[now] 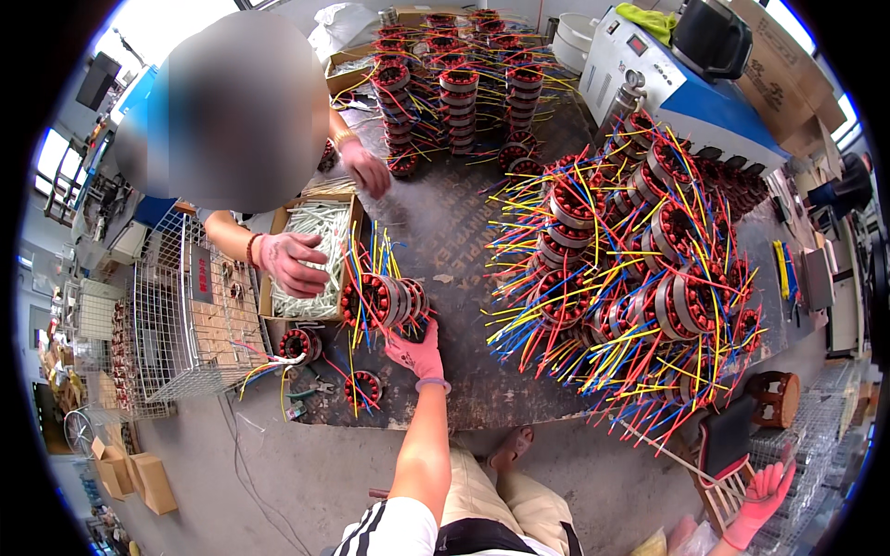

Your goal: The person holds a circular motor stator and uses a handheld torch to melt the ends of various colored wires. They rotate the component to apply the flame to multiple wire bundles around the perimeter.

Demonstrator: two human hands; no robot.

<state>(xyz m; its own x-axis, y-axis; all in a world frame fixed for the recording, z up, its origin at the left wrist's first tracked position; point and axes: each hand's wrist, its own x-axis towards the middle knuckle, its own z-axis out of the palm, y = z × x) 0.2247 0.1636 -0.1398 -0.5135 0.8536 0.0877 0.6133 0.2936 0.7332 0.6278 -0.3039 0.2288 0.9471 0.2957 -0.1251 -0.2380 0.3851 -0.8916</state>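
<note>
My left hand (417,356), in a pink glove, is closed on a short stack of motor stators (397,301) near the table's front left. Red-lined rings and loose yellow, blue and red wires show on the stack; its underside is partly hidden by my fingers. Off to the lower right, away from the table, my right hand (762,496) is held out, also gloved in pink, fingers extended and nothing in it. A single stator (362,389) lies on the table just below the stack. Another stator (298,345) rests to the left, beside green-handled pliers (313,390).
Across the table a co-worker's gloved hands (292,263) hover by a box of white tubes (313,301). Wired stator stacks (649,269) crowd the right side; more stacks (459,102) stand at the back. A wire basket (185,324) is left, a chair (726,443) lower right.
</note>
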